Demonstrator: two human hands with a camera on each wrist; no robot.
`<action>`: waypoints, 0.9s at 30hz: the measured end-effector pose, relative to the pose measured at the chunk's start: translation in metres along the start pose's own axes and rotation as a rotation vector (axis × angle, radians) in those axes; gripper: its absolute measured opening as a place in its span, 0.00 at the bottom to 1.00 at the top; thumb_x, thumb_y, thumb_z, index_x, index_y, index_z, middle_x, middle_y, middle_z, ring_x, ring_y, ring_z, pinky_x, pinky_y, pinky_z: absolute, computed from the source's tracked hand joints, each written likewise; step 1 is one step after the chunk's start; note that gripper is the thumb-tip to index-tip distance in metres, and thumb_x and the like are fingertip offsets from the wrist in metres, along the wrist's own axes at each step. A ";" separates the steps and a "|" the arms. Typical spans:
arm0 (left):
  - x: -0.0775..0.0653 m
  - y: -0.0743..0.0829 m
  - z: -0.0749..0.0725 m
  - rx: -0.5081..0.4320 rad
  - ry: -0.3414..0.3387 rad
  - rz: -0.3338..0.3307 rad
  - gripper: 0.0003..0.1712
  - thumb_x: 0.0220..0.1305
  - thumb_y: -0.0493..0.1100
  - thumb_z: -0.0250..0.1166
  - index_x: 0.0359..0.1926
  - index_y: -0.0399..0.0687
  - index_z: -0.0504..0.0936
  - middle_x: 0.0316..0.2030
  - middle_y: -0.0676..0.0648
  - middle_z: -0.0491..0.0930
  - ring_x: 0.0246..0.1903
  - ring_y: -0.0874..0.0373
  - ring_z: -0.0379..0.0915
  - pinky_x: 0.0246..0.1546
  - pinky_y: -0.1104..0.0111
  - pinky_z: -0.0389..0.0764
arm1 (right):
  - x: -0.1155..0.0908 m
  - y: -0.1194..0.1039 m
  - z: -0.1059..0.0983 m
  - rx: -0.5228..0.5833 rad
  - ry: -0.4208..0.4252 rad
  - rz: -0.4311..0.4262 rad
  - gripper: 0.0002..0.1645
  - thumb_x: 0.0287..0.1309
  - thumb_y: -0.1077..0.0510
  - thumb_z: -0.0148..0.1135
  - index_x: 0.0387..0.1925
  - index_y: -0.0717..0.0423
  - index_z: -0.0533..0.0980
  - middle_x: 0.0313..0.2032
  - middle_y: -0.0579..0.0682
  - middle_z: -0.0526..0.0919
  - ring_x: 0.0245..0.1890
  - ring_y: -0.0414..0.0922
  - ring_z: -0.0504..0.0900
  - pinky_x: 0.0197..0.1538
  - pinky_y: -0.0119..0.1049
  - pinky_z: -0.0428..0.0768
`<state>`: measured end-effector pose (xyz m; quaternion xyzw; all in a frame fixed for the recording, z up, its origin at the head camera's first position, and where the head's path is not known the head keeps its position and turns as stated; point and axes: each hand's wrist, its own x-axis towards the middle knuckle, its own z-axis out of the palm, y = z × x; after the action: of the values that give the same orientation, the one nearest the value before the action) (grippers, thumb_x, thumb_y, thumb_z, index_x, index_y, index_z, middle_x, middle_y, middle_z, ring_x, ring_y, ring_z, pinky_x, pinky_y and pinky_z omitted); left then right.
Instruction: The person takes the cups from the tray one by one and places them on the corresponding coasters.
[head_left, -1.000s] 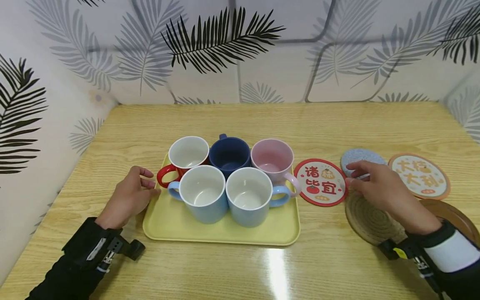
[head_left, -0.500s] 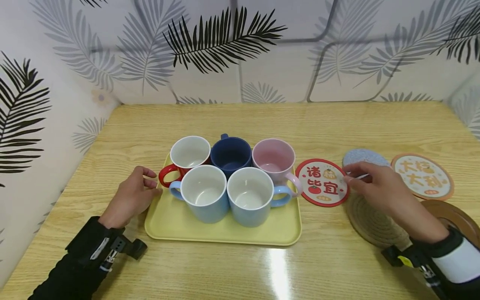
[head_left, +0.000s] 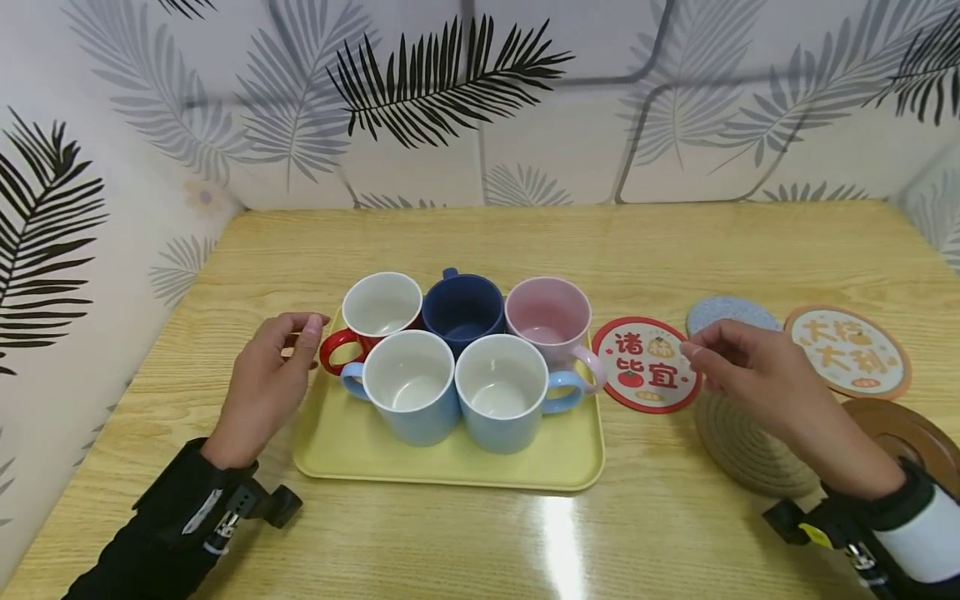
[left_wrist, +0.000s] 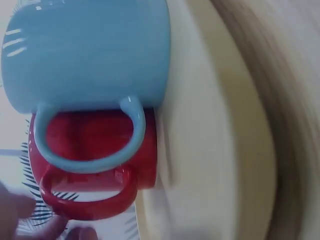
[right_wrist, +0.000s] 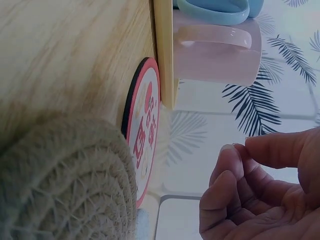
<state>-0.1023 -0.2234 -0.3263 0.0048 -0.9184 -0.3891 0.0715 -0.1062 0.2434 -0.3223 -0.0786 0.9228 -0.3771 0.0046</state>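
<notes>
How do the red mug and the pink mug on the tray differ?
The red mug is white inside; the pink mug is pink inside too. The red mug's handle points left; the pink mug's handle points right. Both stand upright on the yellow tray.

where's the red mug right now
In the head view, the red mug stands at the back left of the yellow tray, left of the dark blue mug and near the left hand.
</notes>
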 end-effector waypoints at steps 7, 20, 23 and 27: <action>0.001 0.006 0.005 -0.084 -0.179 -0.023 0.24 0.78 0.56 0.51 0.46 0.38 0.79 0.42 0.42 0.81 0.42 0.54 0.76 0.41 0.72 0.77 | 0.000 0.000 0.000 0.010 0.013 -0.015 0.10 0.71 0.58 0.60 0.41 0.63 0.80 0.26 0.52 0.80 0.25 0.38 0.76 0.27 0.30 0.75; -0.008 0.010 0.011 -0.124 0.052 -0.013 0.20 0.80 0.50 0.47 0.46 0.35 0.74 0.40 0.38 0.76 0.40 0.54 0.72 0.37 0.73 0.68 | 0.000 -0.009 -0.002 0.012 0.053 -0.046 0.08 0.70 0.59 0.61 0.40 0.62 0.81 0.26 0.51 0.80 0.25 0.39 0.76 0.26 0.31 0.74; -0.012 0.022 0.007 -0.164 0.136 0.026 0.18 0.80 0.47 0.48 0.43 0.35 0.74 0.37 0.42 0.75 0.36 0.58 0.67 0.34 0.73 0.66 | 0.000 -0.015 -0.004 0.000 0.082 -0.072 0.07 0.70 0.59 0.62 0.40 0.60 0.81 0.27 0.50 0.81 0.25 0.38 0.77 0.26 0.30 0.73; -0.017 0.045 -0.001 -0.247 0.190 0.094 0.16 0.80 0.44 0.49 0.41 0.34 0.73 0.36 0.46 0.74 0.35 0.58 0.67 0.36 0.73 0.68 | -0.002 -0.028 -0.005 0.017 0.111 -0.114 0.05 0.69 0.60 0.62 0.41 0.58 0.81 0.28 0.47 0.81 0.27 0.37 0.77 0.27 0.28 0.73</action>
<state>-0.0834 -0.1916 -0.2958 -0.0103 -0.8520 -0.4930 0.1760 -0.1004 0.2278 -0.2992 -0.1101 0.9125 -0.3881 -0.0676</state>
